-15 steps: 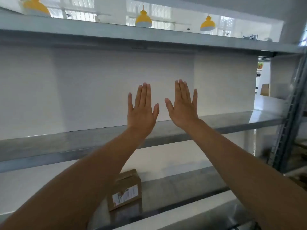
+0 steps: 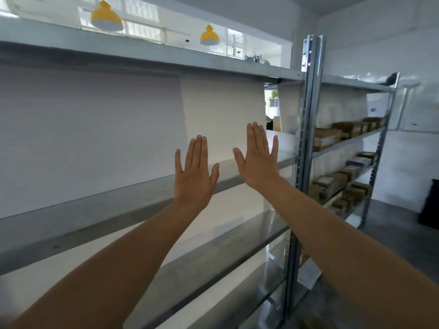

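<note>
Hands, two: left hand (image 2: 193,176) and right hand (image 2: 257,162) hovering side by side, fingers straight, holding nothing. Steel shelf (image 2: 107,210), one, lying just behind and below both hands. Yellow pendant lamps (image 2: 107,17) (image 2: 209,36), two, hanging above.

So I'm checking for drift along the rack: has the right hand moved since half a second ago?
Yes: the right hand went rightward, past the backing panel seam toward the steel upright.

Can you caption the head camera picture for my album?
Left hand and right hand raised open before a metal shelf; boxes sit on the next rack.
</note>
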### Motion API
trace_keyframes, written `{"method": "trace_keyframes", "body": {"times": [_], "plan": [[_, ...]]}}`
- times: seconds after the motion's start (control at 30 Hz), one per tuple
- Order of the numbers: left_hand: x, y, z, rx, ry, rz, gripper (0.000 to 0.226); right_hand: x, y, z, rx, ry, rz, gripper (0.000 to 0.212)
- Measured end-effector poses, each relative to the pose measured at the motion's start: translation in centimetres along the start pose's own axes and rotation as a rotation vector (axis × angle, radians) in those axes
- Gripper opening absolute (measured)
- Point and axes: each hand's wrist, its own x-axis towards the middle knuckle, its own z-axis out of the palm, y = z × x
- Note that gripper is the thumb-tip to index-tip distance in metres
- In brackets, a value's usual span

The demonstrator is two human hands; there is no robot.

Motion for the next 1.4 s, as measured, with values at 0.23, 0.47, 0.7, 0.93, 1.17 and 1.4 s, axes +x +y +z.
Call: {"method": "trace_keyframes", "body": {"times": [0.23, 0.47, 0.7, 0.93, 1.17, 1.4], "plan": [[3.3, 9.6, 2.7, -0.097, 0.023, 0.103, 0.071, 0.2, 10.1, -0.8, -0.057, -0.038, 0.081, 0.07], [3.3, 22.2, 6.4, -0.232, -0.002, 0.194, 0.069, -2.0, 21.2, -1.0, -0.108, -0.062, 0.149, 0.07], [0.8, 34.1, 8.0, -0.456, -0.086, 0.303, 0.067, -5.4, 32.0, -1.4, -0.144, -0.06, 0.281, 0.071], [-0.2, 41.4, 10.4, -0.533, -0.169, 0.427, 0.067, -10.1, 39.1, -0.6, -0.177, -0.084, 0.477, 0.07], [-2.9, 45.1, 17.1, -0.626, -0.264, 0.456, 0.067, -11.8, 42.0, 4.2, -0.221, -0.207, 0.547, 0.068], [-2.4, 45.0, 25.4, -0.639, -0.386, 0.478, 0.067, -11.9, 43.1, 11.1, -0.208, -0.312, 0.618, 0.069]]}}
